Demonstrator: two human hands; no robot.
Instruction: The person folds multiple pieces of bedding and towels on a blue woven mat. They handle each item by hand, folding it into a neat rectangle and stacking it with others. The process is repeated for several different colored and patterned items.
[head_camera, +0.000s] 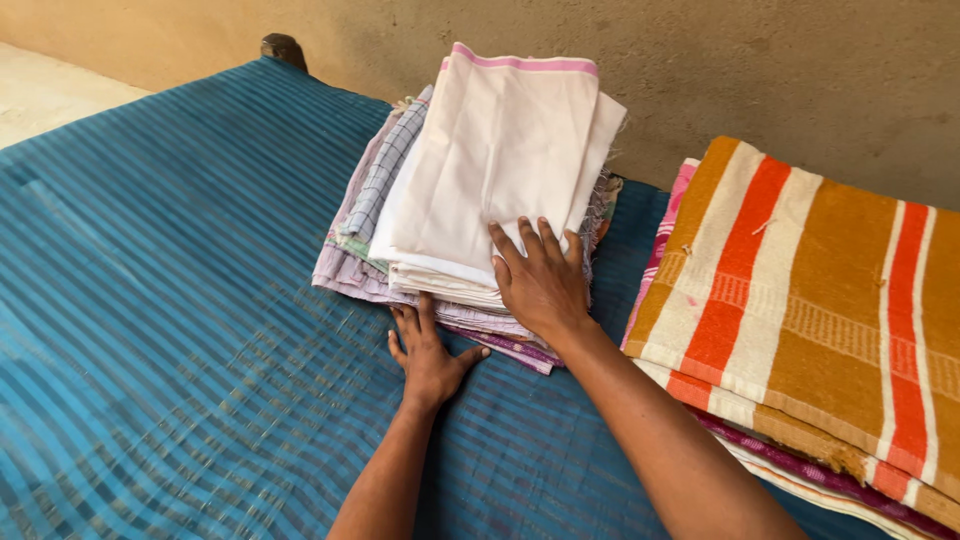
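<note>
Left grip (428, 352), fingers spread, pushes under a stack of folded cloths (470, 200) on a blue striped bed cover (180, 330); right grip (540, 280) presses flat on the white top cloth (500, 160).

Item: stack of folded cloths (480, 200), white pink-edged piece on top
Pose: flat, edges uneven
Location: blue striped bedsheet (180, 300), near wall

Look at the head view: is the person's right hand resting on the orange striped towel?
No: the right hand lies flat on the white folded cloth topping the middle pile, apart from the orange striped towel.
</note>
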